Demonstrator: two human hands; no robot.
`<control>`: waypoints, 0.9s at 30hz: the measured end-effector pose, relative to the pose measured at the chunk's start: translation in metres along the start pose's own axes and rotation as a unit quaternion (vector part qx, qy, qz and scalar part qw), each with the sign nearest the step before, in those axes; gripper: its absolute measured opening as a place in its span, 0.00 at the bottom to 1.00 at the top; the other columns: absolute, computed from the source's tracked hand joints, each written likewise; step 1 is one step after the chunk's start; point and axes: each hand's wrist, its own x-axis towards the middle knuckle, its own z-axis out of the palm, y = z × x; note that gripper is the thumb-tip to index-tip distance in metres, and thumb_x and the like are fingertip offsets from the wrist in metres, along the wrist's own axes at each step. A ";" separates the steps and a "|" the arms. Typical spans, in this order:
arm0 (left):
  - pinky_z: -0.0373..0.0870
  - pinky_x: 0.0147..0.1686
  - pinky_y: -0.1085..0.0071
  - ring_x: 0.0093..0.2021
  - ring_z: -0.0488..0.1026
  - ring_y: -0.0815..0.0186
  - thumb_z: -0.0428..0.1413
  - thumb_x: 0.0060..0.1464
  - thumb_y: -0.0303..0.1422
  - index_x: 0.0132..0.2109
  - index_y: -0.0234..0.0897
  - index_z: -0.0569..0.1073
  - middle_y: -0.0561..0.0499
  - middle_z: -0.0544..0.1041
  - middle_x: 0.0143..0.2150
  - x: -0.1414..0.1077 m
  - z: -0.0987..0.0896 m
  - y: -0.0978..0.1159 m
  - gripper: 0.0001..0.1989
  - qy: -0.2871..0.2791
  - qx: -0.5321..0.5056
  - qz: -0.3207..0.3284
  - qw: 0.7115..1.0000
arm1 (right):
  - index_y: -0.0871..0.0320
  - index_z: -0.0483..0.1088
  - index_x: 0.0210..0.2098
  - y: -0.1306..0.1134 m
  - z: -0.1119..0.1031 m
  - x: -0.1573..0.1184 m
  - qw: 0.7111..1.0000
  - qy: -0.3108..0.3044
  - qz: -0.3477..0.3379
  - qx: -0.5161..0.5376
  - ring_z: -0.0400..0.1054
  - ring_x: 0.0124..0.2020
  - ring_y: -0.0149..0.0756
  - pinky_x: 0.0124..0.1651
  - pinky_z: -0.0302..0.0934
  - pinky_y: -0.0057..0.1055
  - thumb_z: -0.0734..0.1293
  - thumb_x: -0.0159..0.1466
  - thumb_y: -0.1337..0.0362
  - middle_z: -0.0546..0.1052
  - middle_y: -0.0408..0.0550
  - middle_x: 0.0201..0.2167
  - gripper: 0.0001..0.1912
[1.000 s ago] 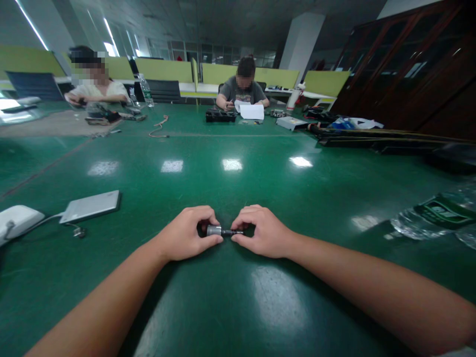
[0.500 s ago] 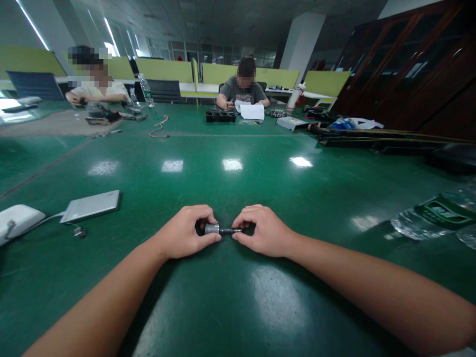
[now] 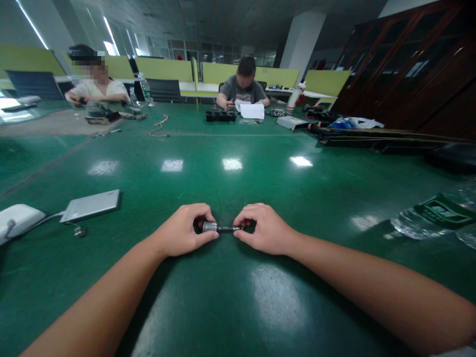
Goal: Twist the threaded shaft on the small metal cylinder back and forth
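My left hand (image 3: 188, 230) pinches a short silver metal cylinder (image 3: 209, 226), which looks like a socket, between thumb and fingers. A thin dark metal shaft (image 3: 225, 229) points right out of the cylinder's end. At the shaft's far end, my right hand (image 3: 263, 229) grips it between thumb and fingertips, partly hiding the tip. Cylinder and shaft lie in one line, roughly level, low over the green table (image 3: 230, 191). Whether they are joined firmly or only touching, I cannot tell.
On the left lie a silver flat box (image 3: 91, 206) with a cable and a white device (image 3: 18, 220). Plastic water bottles (image 3: 435, 215) rest at the right. Across the table sit two people, near a black tray (image 3: 220, 115), papers (image 3: 252, 111) and an orange cable (image 3: 159, 126).
My hands have drawn very slightly apart, the left one shifting a little left with the cylinder. Slightly more of the dark shaft shows between them.
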 end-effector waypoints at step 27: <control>0.62 0.32 0.71 0.31 0.69 0.66 0.61 0.51 0.35 0.34 0.35 0.71 0.53 0.73 0.30 0.000 -0.001 -0.001 0.08 0.005 -0.009 -0.023 1.000 | 0.57 0.76 0.30 0.005 -0.002 -0.001 0.998 0.001 0.051 -0.024 0.67 0.31 0.33 0.36 0.59 0.30 0.71 0.55 0.68 0.75 0.43 0.27 0.02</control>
